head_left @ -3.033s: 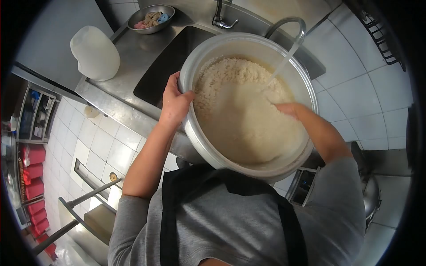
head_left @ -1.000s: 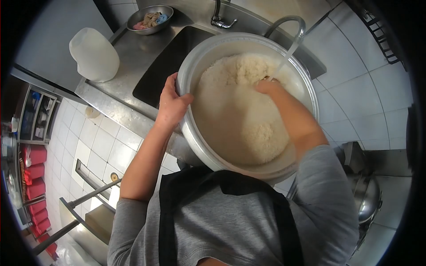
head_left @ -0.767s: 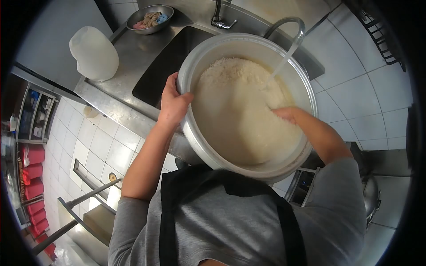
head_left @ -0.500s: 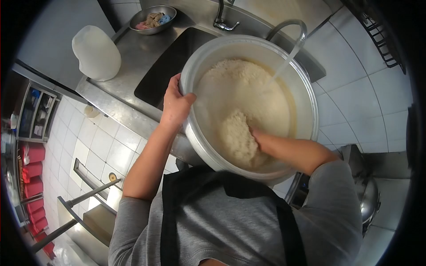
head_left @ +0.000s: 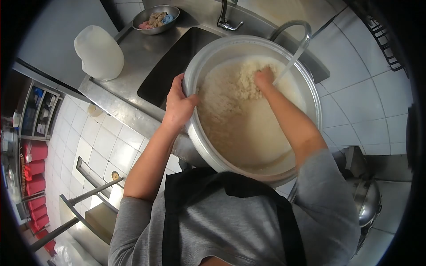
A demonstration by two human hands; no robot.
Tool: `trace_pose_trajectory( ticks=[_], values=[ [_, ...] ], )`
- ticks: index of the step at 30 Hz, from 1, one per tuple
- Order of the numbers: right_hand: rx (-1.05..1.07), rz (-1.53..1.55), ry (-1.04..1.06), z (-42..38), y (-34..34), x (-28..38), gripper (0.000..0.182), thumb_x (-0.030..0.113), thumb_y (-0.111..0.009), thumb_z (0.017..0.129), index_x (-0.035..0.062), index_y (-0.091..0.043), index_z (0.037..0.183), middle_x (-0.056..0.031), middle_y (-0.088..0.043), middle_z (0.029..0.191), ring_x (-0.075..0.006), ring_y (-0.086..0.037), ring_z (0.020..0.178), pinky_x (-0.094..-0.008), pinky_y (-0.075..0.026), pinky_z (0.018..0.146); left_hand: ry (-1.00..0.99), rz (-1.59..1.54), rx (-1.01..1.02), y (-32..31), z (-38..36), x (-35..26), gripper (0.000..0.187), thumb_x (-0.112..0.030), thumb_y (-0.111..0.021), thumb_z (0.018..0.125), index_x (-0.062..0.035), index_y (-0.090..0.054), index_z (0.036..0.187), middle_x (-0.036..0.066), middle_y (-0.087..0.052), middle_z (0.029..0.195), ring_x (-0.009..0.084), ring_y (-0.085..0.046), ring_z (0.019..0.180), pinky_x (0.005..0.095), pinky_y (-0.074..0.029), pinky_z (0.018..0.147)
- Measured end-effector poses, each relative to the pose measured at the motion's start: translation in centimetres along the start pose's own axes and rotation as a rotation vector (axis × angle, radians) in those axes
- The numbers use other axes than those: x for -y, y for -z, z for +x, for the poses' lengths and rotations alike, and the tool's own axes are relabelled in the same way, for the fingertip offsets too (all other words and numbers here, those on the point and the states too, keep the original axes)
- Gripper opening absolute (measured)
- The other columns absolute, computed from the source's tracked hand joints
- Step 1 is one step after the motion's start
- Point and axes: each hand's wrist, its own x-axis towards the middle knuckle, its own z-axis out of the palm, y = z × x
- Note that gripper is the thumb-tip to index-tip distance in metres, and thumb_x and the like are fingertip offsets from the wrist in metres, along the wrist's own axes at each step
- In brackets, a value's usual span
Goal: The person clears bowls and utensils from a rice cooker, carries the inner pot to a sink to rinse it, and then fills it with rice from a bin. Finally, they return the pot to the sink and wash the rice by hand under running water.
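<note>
A large metal pot [head_left: 314,108] holds cloudy water [head_left: 253,137] and a mass of wet white rice [head_left: 243,82]. My left hand [head_left: 179,107] is closed over the pot's left rim, thumb inside the edge. At the far side of the pot, my right hand [head_left: 264,79] is sunk in the rice, with its fingers mostly hidden. A curved spout [head_left: 306,33] hangs over the far right rim. From it a stream of water [head_left: 288,66] runs into the pot close to my right wrist.
Left of the pot is a dark sink basin [head_left: 171,64] in a steel counter [head_left: 128,42]. A translucent plastic jug [head_left: 98,53] and a metal bowl [head_left: 153,31] of cloths stand there. A faucet [head_left: 226,24] rises behind. Red bins [head_left: 36,181] line the far left.
My right hand has moved from the near side of the pot to the far side. The rice mound has shifted away with it, and cloudy water now covers the near part.
</note>
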Motion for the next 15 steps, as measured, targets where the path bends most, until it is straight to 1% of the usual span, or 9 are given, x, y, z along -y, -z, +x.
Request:
trace_pose_trajectory(
  ticks=[1,3,5,6,8,10,12,14,15],
  values=[
    [-0.002,-0.242,0.116,-0.5,1.3,3.1,0.035,0.027,-0.054,0.078,-0.0014,-0.063,0.096,-0.0230,-0.061,0.103,-0.0353,-0.060,0.094,-0.0416,-0.048,0.078,0.005,-0.004,0.002,0.0,0.0,-0.1,0.061,-0.001,-0.056,0.065,0.0036,-0.040,0.124,0.016,-0.054,0.111,0.0235,-0.052,0.104,0.0297,-0.037,0.093],
    [0.153,-0.342,0.216,-1.0,1.1,6.3,0.040,0.033,-0.057,0.077,-0.0015,-0.065,0.097,-0.0253,-0.061,0.101,-0.0339,-0.061,0.095,-0.0395,-0.049,0.079,0.016,-0.011,0.008,-0.1,-0.2,-0.4,0.061,-0.001,-0.056,0.065,0.0036,-0.040,0.124,0.016,-0.054,0.111,0.0235,-0.052,0.104,0.0299,-0.037,0.093],
    [0.390,-0.479,0.290,-2.4,-0.3,8.4,0.046,0.038,-0.061,0.074,0.0030,-0.064,0.103,-0.0252,-0.058,0.110,-0.0361,-0.055,0.106,-0.0414,-0.045,0.087,-0.007,-0.008,-0.013,-0.1,-0.1,-0.2,0.061,-0.003,-0.057,0.065,0.0037,-0.041,0.124,0.016,-0.056,0.107,0.0223,-0.055,0.099,0.0290,-0.040,0.089],
    [0.455,-0.561,0.436,-3.0,-0.7,8.2,0.049,0.037,-0.064,0.071,0.0046,-0.062,0.107,-0.0241,-0.054,0.116,-0.0375,-0.049,0.111,-0.0427,-0.043,0.090,-0.019,-0.009,-0.022,-0.2,-0.1,-0.1,0.061,-0.004,-0.057,0.065,0.0038,-0.042,0.123,0.016,-0.057,0.105,0.0217,-0.056,0.096,0.0286,-0.041,0.087],
    [0.581,-0.725,0.735,-5.3,-1.0,7.0,0.058,0.037,-0.070,0.066,0.0078,-0.058,0.115,-0.0217,-0.046,0.128,-0.0403,-0.039,0.121,-0.0454,-0.038,0.097,-0.013,-0.013,-0.016,-0.1,-0.2,-0.2,0.061,-0.004,-0.058,0.065,0.0037,-0.042,0.123,0.016,-0.057,0.106,0.0217,-0.056,0.096,0.0287,-0.042,0.087],
    [0.753,-0.711,0.697,-8.5,2.8,6.3,0.075,0.031,-0.076,0.060,0.0099,-0.049,0.127,-0.0195,-0.029,0.140,-0.0458,-0.026,0.126,-0.0480,-0.027,0.105,-0.009,-0.010,-0.015,0.0,-0.1,-0.1,0.060,-0.004,-0.058,0.066,0.0037,-0.041,0.123,0.016,-0.057,0.107,0.0218,-0.056,0.096,0.0290,-0.042,0.087],
    [0.810,-0.567,0.736,-10.1,5.1,2.8,0.086,0.028,-0.079,0.056,0.0048,-0.043,0.131,-0.0205,-0.022,0.143,-0.0471,-0.027,0.125,-0.0466,-0.027,0.106,-0.008,0.000,-0.019,-0.1,0.1,0.5,0.060,-0.004,-0.058,0.066,0.0037,-0.041,0.123,0.016,-0.057,0.107,0.0219,-0.056,0.097,0.0293,-0.042,0.088],
    [0.712,-0.586,0.892,-11.6,6.1,-1.9,0.075,0.027,-0.078,0.057,0.0079,-0.052,0.125,-0.0191,-0.019,0.144,-0.0478,-0.030,0.122,-0.0473,-0.035,0.100,-0.014,-0.016,-0.011,-0.1,0.1,0.5,0.060,-0.003,-0.057,0.067,0.0041,-0.040,0.124,0.017,-0.057,0.108,0.0220,-0.056,0.098,0.0294,-0.042,0.088],
    [0.742,-0.585,0.907,-12.8,7.3,-3.5,0.070,0.024,-0.077,0.056,0.0054,-0.054,0.120,-0.0189,-0.020,0.143,-0.0469,-0.033,0.120,-0.0471,-0.036,0.099,-0.017,-0.022,-0.009,-0.1,0.1,0.5,0.060,-0.003,-0.057,0.067,0.0042,-0.040,0.124,0.017,-0.057,0.108,0.0221,-0.056,0.098,0.0294,-0.042,0.088]
  ],
)
